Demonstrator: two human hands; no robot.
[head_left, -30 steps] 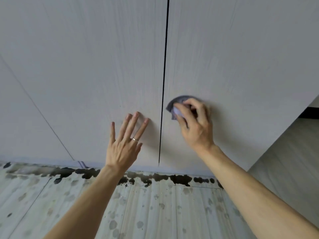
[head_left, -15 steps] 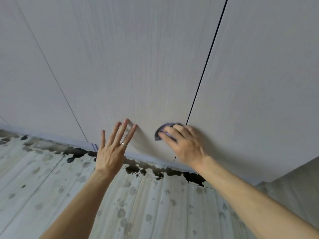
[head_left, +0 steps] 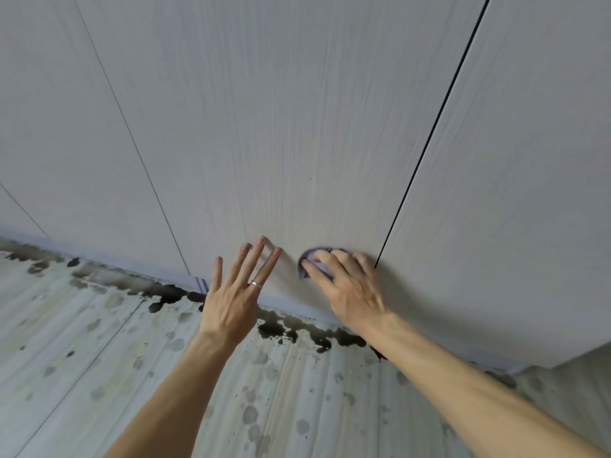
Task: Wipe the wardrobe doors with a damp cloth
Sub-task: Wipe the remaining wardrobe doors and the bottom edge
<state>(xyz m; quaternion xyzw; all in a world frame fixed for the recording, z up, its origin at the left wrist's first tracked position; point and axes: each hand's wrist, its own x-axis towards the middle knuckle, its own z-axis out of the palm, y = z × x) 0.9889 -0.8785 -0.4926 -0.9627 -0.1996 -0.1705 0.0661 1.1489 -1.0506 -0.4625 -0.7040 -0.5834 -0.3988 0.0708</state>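
Cloth (head_left: pixel 306 257): small purple wad pressed to the lower part of the middle door, mostly hidden beneath the fingers of the right grip, with only a curved edge showing at the fingertips and to their left
Right grip (head_left: pixel 353 289): closed over the cloth, fingers bent across it and pushing it flat against the panel, likely to stop any slipping or unfolding during rubbing
Middle door (head_left: pixel 264 127): pale, finely grained top to bottom, rising well above the grip; low corner under work, judged from the cloth's position
Dark gap (head_left: pixel 429 137): just right of the right grip, dividing the middle door from the right door (head_left: pixel 529 160); cloth close beside it, probably to catch the door edge
Left grip (head_left: pixel 231 302): empty, fingers straight and spread, left of the cloth and near it; fingertips at or just short of the same door, contact not certain; seemingly there to steady the body against the push
Ring (head_left: pixel 257 284): on one finger of the left grip
Thin seam (head_left: pixel 132 143): further left of the left grip, bordering the left door (head_left: pixel 66 127)
Plinth (head_left: pixel 99 256): pale strip just below both grips, along the wardrobe's foot
Floor (head_left: pixel 99 375): beneath the wrists, pale planks blotched with dark stains (head_left: pixel 168 294), thickest along the plinth
Progress: low edge in hand; wiped and unwiped areas not distinguishable
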